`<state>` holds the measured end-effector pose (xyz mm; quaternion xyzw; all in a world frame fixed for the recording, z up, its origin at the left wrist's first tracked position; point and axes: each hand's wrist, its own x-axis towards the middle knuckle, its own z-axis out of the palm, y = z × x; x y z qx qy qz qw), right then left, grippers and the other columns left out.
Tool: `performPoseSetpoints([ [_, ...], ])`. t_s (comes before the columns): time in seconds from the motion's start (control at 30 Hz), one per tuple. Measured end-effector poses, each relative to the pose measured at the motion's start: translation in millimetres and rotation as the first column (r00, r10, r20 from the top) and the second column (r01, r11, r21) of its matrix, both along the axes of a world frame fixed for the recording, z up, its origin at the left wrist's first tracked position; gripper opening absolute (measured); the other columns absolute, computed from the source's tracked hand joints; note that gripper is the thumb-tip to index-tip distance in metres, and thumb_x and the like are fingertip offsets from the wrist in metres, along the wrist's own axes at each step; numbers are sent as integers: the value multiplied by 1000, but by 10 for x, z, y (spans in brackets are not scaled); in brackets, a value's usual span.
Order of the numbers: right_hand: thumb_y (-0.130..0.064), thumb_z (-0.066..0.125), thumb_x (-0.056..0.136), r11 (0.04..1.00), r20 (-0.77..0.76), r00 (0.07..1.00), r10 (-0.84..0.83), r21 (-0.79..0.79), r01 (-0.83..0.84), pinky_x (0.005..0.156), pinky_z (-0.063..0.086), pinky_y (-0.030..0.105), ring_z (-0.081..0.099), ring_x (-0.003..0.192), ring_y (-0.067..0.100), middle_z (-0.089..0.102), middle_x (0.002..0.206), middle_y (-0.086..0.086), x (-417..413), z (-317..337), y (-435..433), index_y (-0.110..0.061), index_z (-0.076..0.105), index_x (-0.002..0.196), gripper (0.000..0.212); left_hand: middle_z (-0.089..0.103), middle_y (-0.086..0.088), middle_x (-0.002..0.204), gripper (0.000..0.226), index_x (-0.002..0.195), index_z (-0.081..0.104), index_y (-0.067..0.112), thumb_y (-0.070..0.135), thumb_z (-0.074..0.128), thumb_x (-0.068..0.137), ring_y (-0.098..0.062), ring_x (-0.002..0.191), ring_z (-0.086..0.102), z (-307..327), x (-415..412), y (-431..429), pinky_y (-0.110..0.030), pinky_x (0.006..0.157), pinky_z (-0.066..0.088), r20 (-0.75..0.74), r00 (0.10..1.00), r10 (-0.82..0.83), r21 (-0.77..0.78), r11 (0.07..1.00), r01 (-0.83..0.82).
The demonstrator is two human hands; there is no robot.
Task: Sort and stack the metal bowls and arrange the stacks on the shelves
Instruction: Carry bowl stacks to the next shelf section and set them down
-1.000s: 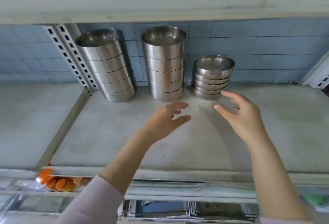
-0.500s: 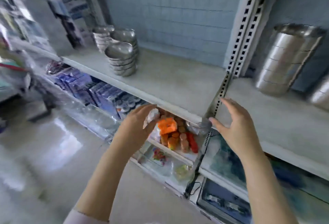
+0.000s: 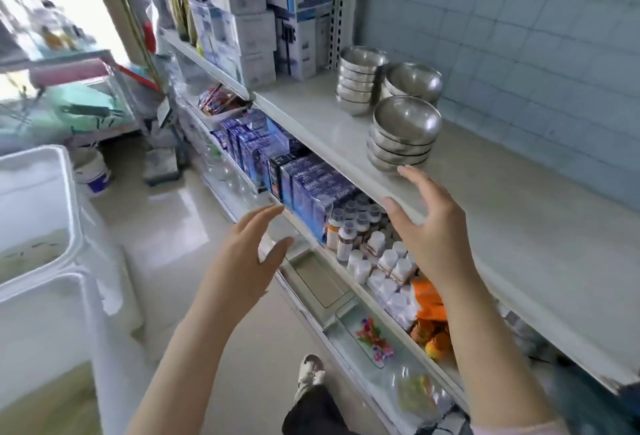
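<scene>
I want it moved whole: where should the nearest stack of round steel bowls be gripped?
Cup the nearest stack low, around its bottom bowl, pressing on opposite sides and coming from the open front edge of the white shelf. Nested flaring bowls would likely separate if lifted higher.

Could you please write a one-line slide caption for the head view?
Open left hand and right hand reach for the nearest bowl stack on the shelf.

Bare shelf (image 3: 512, 213) right of near bowl stack (image 3: 403, 137); two bowl stacks (image 3: 384, 85) crowd behind it
</scene>
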<state>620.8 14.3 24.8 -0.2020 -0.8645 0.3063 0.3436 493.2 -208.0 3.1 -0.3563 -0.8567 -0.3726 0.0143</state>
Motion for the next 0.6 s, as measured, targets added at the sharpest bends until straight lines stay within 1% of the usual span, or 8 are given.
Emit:
performPoseSetpoints([
  [0.07,-27,67,92,995,-13,998,57,-80,-58,109,40,22,50,127,2,58,136,-8,-473,5,72,-17,57,136,47,52,9,137,48,136,52,26,29,64,89,-7,121,51,-3,-387,116,-10,97,30,-6,1000,10,6,1000,-10],
  [0.17,-31,63,95,970,-29,994,109,-216,-113,111,39,24,49,128,2,50,137,-19,-1188,48,235,-25,50,141,48,52,12,136,48,136,51,27,29,64,89,-3,120,50,21,-998,351,-8,96,29,6,1000,15,5,1000,-15],
  [0.27,-31,58,98,960,-74,994,75,-266,-92,112,38,27,42,134,2,44,144,-14,-1821,94,436,-24,41,147,52,50,16,132,48,136,52,25,27,65,89,11,113,42,58,-1560,579,4,94,24,-3,1000,-18,5,1000,18],
  [0.4,-40,52,100,944,-169,985,-18,-328,-39,112,35,27,36,139,-2,36,148,-22,-2476,74,684,-32,34,150,55,48,17,126,47,133,54,20,17,68,88,11,102,44,100,-2193,862,7,86,27,-5,999,-47,80,996,47],
  [0.47,-39,52,100,912,-208,971,-118,-410,23,111,35,22,34,141,1,34,153,-19,-2682,47,791,-32,32,151,55,44,21,127,50,136,50,27,23,66,89,12,105,41,116,-2447,1029,3,87,28,36,997,-73,85,994,70],
  [0.5,-38,52,100,890,-222,958,-180,-452,62,108,35,14,34,142,4,34,155,-16,-2770,41,842,-31,32,151,55,43,22,128,51,137,48,29,27,65,89,11,108,39,112,-2584,1139,2,89,29,54,994,-99,78,993,94],
  [0.57,-35,51,101,836,-234,924,-301,-532,138,94,33,-3,34,143,9,34,155,-12,-2941,7,955,-28,31,151,55,43,21,128,55,140,45,29,31,65,88,9,112,38,98,-2879,1428,-4,93,32,82,983,-165,67,985,159],
  [0.6,-34,51,101,807,-234,904,-359,-564,174,88,32,-7,34,143,10,35,154,-13,-3012,-22,1020,-27,31,151,55,43,20,128,57,141,43,30,32,65,88,8,113,37,103,-3011,1599,-8,95,33,100,973,-206,64,978,200],
])
